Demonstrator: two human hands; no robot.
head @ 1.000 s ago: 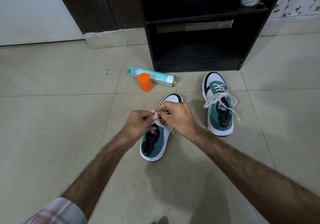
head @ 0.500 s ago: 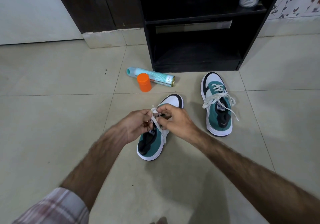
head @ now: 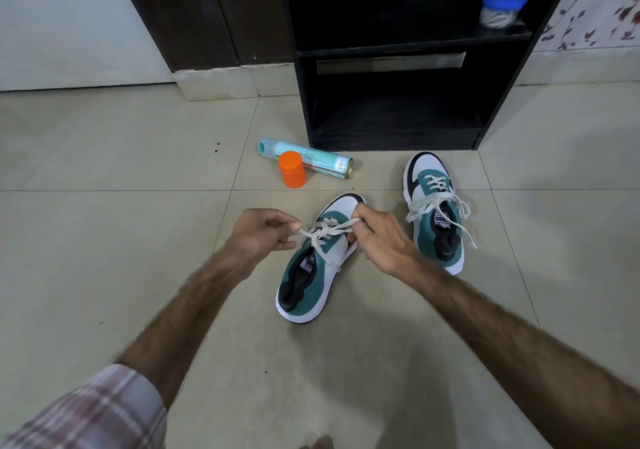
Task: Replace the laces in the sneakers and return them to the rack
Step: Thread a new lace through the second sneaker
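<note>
Open floor left, clutter ahead
I see bare floor [head: 104, 240] left; spray can [head: 308, 161], orange cap [head: 292, 169] and second sneaker [head: 434, 213] crowd the rack [head: 391, 136].

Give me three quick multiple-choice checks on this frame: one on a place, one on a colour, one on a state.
1. Where does the orange cap stand?
A. On the rack's shelf
B. On the floor against the spray can
C. Inside a sneaker

2. What colour is the lid of the jar on the rack?
A. Blue
B. Red
C. Green

3. What is the state of the near sneaker's lace?
A. Lying loose, untouched
B. Removed from the shoe
C. Pulled apart by both hands

Answers: 1 B, the cap touches the spray can on the tiles; 2 A, its lid is blue; 3 C, the left hand and right hand each pinch one end.
</note>
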